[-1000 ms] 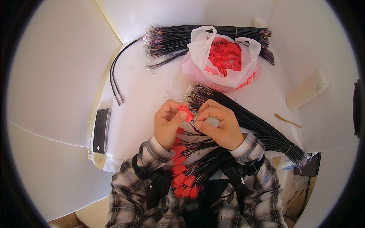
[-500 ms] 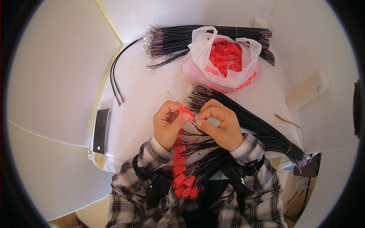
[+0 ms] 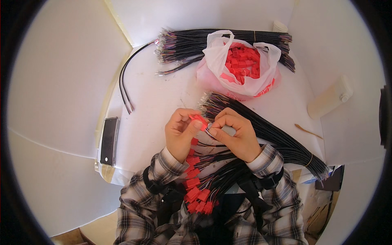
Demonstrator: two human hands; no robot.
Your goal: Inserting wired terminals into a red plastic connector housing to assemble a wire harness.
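So the left hand (image 3: 179, 134) has a red plug (image 3: 199, 121) pinched between thumb and fingers, and the right hand (image 3: 240, 136) is just beside it, fingertips pinched on the thin wires (image 3: 208, 132) at the plug's lower end. A bunch of cables with red plugs (image 3: 192, 182) sits right below the hands, nearer the body. Just past the right hand there's a fat bundle of black cables (image 3: 267, 125), and beyond both hands a plastic bag (image 3: 212, 78) full of red plugs. Phone (image 3: 108, 141)'s off left of the left hand.

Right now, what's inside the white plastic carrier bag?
Loose red connector housings are heaped inside the white plastic carrier bag, visible through its open mouth. Whatever lies beneath the top layer is covered and cannot be made out.
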